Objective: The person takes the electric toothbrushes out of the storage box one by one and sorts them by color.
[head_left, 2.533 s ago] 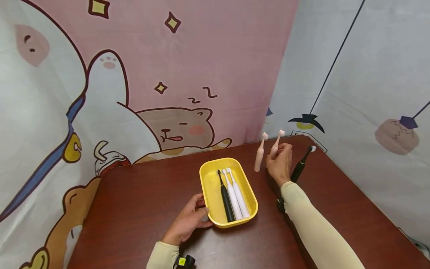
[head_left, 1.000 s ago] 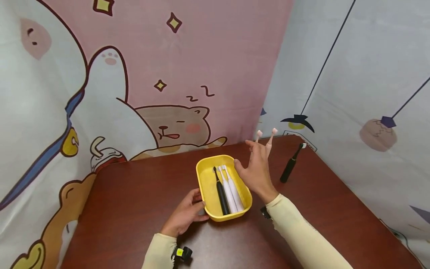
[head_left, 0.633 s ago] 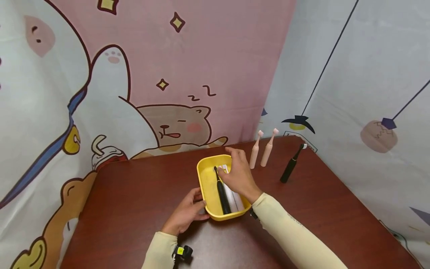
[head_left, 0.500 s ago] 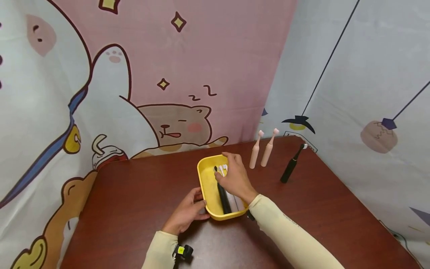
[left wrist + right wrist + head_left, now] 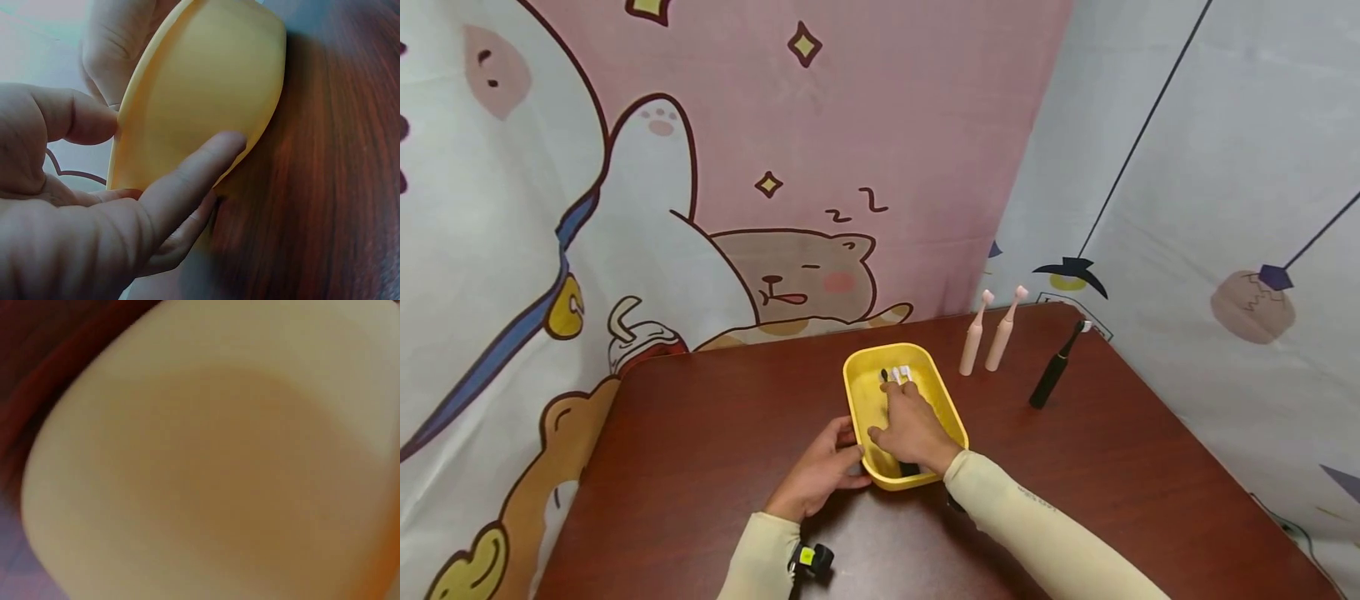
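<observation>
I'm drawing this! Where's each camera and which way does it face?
Head: worn on head, looking forward, down at yellow tray; left hand, right hand show.
Left wrist: worn there, facing the tray's side; left hand shows.
Right wrist: worn there, facing blurry yellow, probably tray; no clear hand.
Head and left wrist share tray, table.

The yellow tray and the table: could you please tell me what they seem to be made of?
Yellow tray: probably plastic, satin finish; its surface looks smooth and evenly coloured.
Table: wood or wood-look laminate, low sheen; streaky dark grain and soft glare show.
</observation>
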`<act>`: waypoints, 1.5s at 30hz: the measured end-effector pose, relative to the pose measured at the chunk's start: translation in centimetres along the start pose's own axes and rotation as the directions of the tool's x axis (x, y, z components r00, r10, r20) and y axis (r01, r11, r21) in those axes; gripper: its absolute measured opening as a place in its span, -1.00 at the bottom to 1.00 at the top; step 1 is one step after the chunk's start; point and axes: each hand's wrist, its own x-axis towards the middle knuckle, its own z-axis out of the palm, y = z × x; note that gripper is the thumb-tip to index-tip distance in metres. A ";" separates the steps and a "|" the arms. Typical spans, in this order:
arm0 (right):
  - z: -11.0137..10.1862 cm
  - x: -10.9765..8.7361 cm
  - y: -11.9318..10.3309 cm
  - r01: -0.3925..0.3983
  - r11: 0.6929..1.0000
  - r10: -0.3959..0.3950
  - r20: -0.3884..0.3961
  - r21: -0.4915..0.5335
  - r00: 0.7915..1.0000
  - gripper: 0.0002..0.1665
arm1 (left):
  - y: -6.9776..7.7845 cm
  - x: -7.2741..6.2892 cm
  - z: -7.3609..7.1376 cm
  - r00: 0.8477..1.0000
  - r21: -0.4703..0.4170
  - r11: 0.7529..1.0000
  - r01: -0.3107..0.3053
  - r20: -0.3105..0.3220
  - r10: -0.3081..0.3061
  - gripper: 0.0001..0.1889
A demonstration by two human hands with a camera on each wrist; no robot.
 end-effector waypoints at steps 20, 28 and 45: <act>0.9 0.9 -0.6 -0.006 0.993 0.019 0.111 -0.118 0.994 -0.43 | -0.1 0.0 0.1 1.000 0.017 1.000 0.005 -0.002 -0.005 -0.34; 1.4 1.4 -0.2 0.019 0.993 -0.003 0.141 -0.116 0.990 -0.58 | 0.0 0.1 0.0 1.000 0.013 1.000 0.002 0.010 -0.002 -0.34; -0.2 1.7 1.4 -0.067 0.983 0.042 0.143 0.170 0.989 -0.22 | 0.2 -0.3 -0.1 1.000 0.019 1.000 0.003 0.003 -0.003 -0.34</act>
